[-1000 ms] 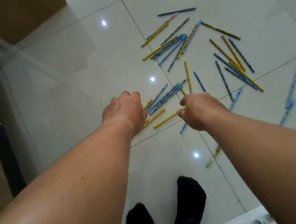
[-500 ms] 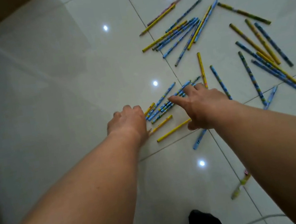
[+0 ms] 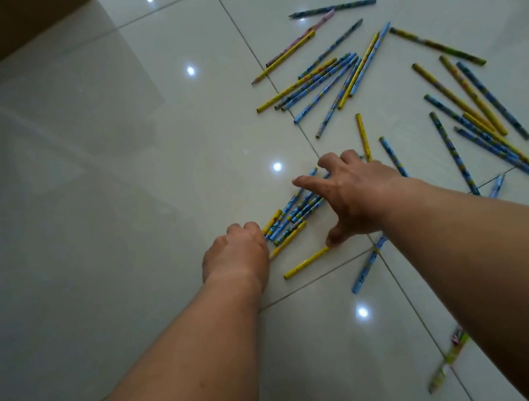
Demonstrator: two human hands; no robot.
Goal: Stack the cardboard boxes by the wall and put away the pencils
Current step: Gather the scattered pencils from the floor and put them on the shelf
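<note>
Many blue and yellow pencils lie scattered on the white tiled floor. A small bundle of pencils (image 3: 296,211) lies between my hands. My left hand (image 3: 235,253) has its fingers curled, knuckles against the near ends of the bundle; what is under it is hidden. My right hand (image 3: 356,196) is spread wide over the bundle's far part, index finger stretched left and thumb tip touching a single yellow pencil (image 3: 304,263). A brown cardboard box (image 3: 3,26) stands at the top left.
A loose fan of pencils (image 3: 324,83) lies farther out, and another group (image 3: 479,124) at the right. One blue pencil (image 3: 367,265) crosses a tile joint under my right forearm. A greenish pencil (image 3: 449,358) lies near the bottom right.
My right hand has opened from a fist and spread over the bundle, thumb coming down onto the yellow pencil. My left hand stays curled at the bundle's near ends. My view has tipped forward.
</note>
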